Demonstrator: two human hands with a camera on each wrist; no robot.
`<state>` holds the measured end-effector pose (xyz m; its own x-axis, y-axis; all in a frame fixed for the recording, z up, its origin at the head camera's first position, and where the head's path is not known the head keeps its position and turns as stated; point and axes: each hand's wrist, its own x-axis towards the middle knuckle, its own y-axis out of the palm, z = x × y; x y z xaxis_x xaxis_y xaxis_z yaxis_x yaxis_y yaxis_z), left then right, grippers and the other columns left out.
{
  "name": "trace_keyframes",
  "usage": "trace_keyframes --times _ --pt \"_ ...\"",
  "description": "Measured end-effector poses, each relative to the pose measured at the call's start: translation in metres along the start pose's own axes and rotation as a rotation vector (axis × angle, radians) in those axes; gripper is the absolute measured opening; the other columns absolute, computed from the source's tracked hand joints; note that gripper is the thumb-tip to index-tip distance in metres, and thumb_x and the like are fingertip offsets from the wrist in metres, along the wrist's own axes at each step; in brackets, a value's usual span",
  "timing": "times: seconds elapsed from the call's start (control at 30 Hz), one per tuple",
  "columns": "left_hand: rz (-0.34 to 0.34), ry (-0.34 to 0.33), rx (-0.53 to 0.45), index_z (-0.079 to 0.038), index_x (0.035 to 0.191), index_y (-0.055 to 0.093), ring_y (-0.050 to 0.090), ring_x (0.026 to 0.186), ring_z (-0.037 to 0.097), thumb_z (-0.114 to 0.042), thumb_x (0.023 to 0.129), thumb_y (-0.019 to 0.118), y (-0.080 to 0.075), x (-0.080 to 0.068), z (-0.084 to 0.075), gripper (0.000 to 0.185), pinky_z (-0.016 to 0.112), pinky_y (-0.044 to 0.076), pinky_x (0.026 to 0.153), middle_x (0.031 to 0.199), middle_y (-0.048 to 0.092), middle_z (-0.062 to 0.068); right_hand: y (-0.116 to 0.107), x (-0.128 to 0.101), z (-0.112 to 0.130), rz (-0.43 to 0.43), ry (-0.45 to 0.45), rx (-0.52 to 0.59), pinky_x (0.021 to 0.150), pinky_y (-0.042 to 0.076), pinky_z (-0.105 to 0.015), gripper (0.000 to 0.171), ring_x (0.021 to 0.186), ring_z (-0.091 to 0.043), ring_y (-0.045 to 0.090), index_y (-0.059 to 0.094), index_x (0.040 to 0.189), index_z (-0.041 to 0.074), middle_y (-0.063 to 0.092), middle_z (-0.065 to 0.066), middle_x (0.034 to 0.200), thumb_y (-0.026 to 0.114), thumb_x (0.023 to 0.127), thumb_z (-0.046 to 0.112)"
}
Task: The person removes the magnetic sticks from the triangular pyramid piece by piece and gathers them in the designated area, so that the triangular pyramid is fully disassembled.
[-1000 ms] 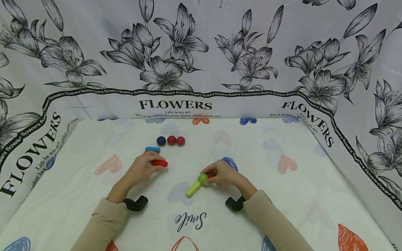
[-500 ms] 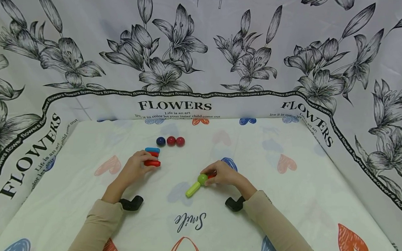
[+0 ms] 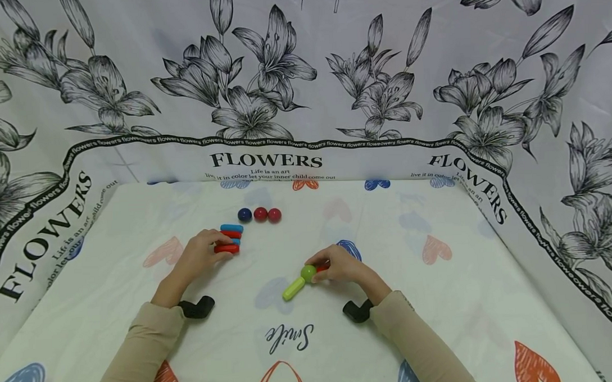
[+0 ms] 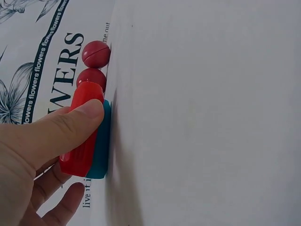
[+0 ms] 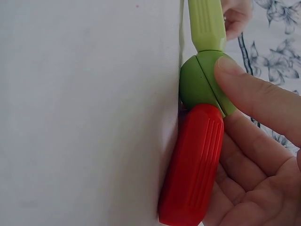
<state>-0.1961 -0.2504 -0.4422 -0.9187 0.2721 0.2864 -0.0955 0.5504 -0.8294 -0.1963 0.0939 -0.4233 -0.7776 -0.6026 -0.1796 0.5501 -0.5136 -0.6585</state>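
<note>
Pinching a red stick with my left hand, I hold it against the stacked blue and red sticks below three balls; my right hand grips a red stick joined to a green ball and green stick on the cloth.
</note>
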Motion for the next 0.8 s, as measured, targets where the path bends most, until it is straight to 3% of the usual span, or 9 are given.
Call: trace_keyframes --times 0.43,0.8 --pt "0.039 -0.018 0.006 -0.005 0.089 0.073 0.055 0.082 0.021 -0.009 0.075 0.08 -0.0018 0.0023 0.0011 0.017 0.03 0.049 0.073 0.088 0.068 0.011 0.0007 0.0013 -0.0019 -0.005 0.004 0.013 0.077 0.051 -0.017 0.033 0.085 -0.009 0.059 0.072 0.111 0.004 0.074 -0.011 0.107 0.078 0.079 0.011" --pt "0.033 0.024 0.028 -0.002 0.089 0.073 0.053 0.08 0.021 -0.004 0.074 0.08 -0.0022 0.003 0.0006 0.016 0.031 0.048 0.07 0.087 0.065 0.013 0.0008 0.0005 -0.0014 -0.015 -0.009 0.007 0.076 0.052 -0.017 0.033 0.085 -0.011 0.06 0.072 0.111 0.004 0.074 -0.011 0.107 0.078 0.079 0.01"
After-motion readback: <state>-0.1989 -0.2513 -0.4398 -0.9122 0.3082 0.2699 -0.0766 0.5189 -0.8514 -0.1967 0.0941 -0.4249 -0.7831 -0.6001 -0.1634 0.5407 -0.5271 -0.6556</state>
